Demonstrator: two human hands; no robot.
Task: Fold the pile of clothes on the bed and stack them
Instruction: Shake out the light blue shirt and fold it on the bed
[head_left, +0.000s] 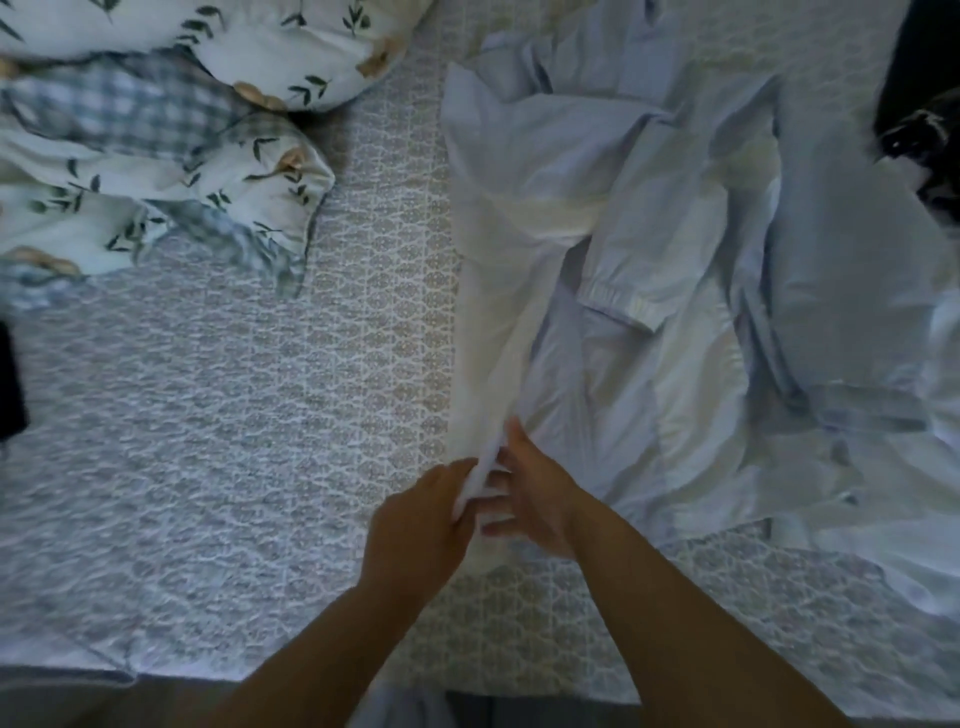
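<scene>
Left hand (415, 525): pinches white garment (498, 291) hem | right hand (535, 499): grips same edge | advice: draw taut, align edges before creasing.

You can't see the left hand's (415, 525) fingertips behind the white garment (498, 312); a dark item (919, 119) is cropped at the bed's (234, 415) far right corner

Two bare forearms reach up from the lower frame; left hand (415, 525) and right hand (535, 499) meet at centre, fingers curled, pinching cloth.
</scene>
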